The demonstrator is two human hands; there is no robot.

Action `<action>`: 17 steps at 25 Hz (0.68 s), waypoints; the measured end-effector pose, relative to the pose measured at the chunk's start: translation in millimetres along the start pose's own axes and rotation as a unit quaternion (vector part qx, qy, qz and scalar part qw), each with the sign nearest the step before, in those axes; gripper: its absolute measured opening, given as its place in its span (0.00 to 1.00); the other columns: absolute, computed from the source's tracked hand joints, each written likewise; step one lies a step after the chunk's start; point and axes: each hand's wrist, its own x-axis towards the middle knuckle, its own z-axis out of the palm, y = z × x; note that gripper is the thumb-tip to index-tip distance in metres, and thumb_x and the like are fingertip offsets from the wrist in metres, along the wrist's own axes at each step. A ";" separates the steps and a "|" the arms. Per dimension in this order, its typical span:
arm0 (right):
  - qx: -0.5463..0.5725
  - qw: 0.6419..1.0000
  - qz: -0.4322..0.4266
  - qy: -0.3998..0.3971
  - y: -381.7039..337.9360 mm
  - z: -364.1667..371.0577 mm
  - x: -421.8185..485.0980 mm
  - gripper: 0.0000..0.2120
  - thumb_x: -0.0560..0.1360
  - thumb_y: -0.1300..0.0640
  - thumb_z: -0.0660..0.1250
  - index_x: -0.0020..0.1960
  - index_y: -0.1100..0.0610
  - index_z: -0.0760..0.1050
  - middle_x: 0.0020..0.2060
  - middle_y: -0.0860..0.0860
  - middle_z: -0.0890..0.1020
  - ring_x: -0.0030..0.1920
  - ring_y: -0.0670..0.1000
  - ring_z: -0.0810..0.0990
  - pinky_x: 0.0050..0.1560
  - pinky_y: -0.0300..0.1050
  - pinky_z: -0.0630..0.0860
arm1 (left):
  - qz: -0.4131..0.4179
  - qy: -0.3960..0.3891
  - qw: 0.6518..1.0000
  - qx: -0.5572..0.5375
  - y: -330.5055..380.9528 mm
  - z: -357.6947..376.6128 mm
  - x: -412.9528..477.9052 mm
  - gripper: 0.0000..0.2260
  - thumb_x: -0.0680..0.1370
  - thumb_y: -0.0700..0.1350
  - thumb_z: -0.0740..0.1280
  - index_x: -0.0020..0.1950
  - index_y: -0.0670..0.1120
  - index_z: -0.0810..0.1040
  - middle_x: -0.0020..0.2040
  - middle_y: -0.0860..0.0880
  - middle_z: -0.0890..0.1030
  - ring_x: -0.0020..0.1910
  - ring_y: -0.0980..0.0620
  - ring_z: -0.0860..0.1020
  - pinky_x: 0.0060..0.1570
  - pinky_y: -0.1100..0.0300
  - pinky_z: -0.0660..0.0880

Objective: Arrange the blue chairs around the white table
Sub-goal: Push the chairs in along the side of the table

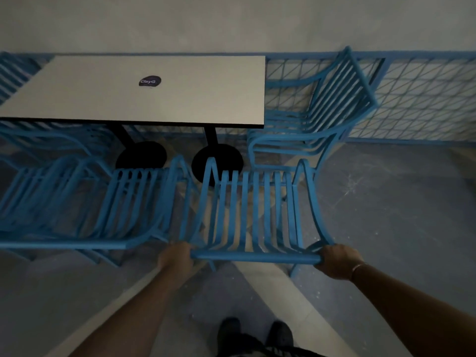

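A white table (180, 99) with a dark sticker stands ahead on two black round-footed posts. Straight in front of me is a blue slatted chair (255, 210), its seat facing the table. My left hand (177, 256) grips the left end of its top back rail, and my right hand (334, 261) grips the right end. A second blue chair (123, 210) stands just to its left, almost touching it. Beyond that, another blue chair (33, 202) sits at the far left. At the table's right end a blue chair (322, 112) faces left.
A blue mesh railing (425, 99) runs behind the table along a pale wall. More blue slats (10, 76) show at the far left beyond the table. Bare grey floor with pale stripes lies to the right and under my feet (255, 331).
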 end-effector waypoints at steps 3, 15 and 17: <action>-0.008 1.000 0.003 -0.003 5.7 3.3 -4.3 0.12 0.75 0.37 0.65 0.54 0.39 0.78 0.45 0.39 0.80 0.48 0.41 0.78 0.54 0.41 0.77 | -0.025 0.034 0.999 0.023 9.7 13.8 -17.8 0.12 0.79 0.48 0.65 0.61 0.51 0.80 0.59 0.47 0.82 0.61 0.45 0.78 0.57 0.54 0.75; -0.037 0.998 0.041 -0.011 -10.9 -10.3 4.8 0.12 0.76 0.44 0.65 0.59 0.39 0.78 0.46 0.38 0.78 0.49 0.41 0.77 0.55 0.41 0.77 | 0.000 0.004 1.000 -0.008 -17.0 14.1 3.8 0.10 0.73 0.52 0.71 0.54 0.55 0.82 0.51 0.53 0.83 0.54 0.48 0.79 0.51 0.53 0.79; -0.041 0.998 0.038 -0.012 -16.0 -18.5 11.4 0.12 0.77 0.46 0.65 0.61 0.41 0.77 0.46 0.39 0.76 0.49 0.42 0.77 0.56 0.40 0.77 | 0.006 -0.010 1.000 -0.009 -21.7 12.8 17.4 0.11 0.72 0.53 0.71 0.53 0.55 0.82 0.51 0.53 0.82 0.54 0.48 0.79 0.52 0.52 0.80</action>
